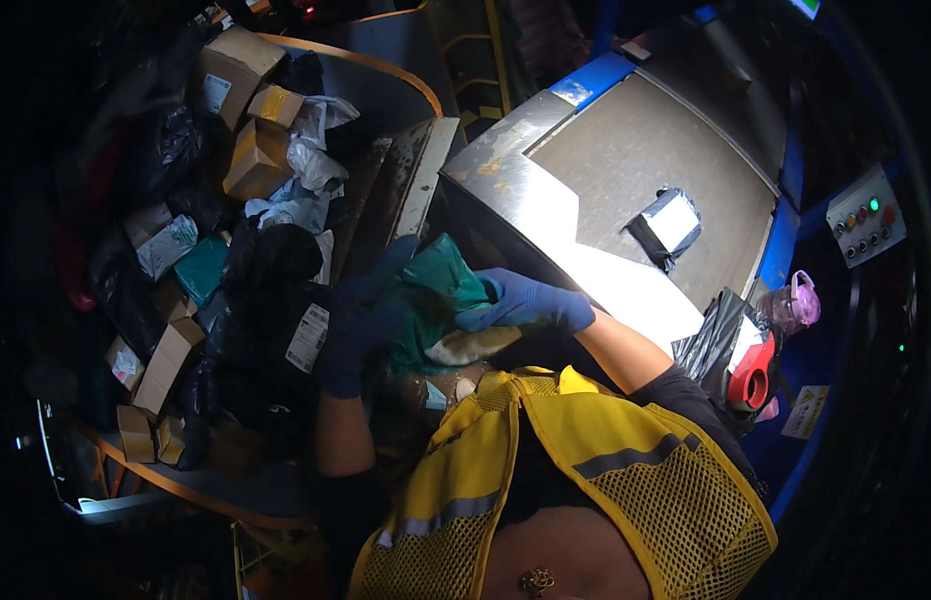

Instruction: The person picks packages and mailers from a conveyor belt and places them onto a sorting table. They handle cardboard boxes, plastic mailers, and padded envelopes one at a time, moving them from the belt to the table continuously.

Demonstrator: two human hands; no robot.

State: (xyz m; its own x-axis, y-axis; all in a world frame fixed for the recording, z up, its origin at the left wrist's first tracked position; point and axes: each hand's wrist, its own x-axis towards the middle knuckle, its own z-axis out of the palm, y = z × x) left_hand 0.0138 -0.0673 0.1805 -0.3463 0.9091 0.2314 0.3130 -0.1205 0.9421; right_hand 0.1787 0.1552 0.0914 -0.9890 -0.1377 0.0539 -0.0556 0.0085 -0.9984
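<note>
My right hand, in a blue work glove, grips a green plastic mailer bag in front of my vest. Dim and blurred, my gloved left hand is at the bag's left side; whether its fingers grip the bag is not clear. A black parcel with a white label lies just left of that hand. On the belt conveyor to the right rests a black-wrapped parcel with a white label on top.
At left, a heap of cardboard boxes and plastic mailers fills an orange-rimmed chute. A metal conveyor edge stands ahead. A red tape dispenser, a pink-lidded bottle and a button panel are at right.
</note>
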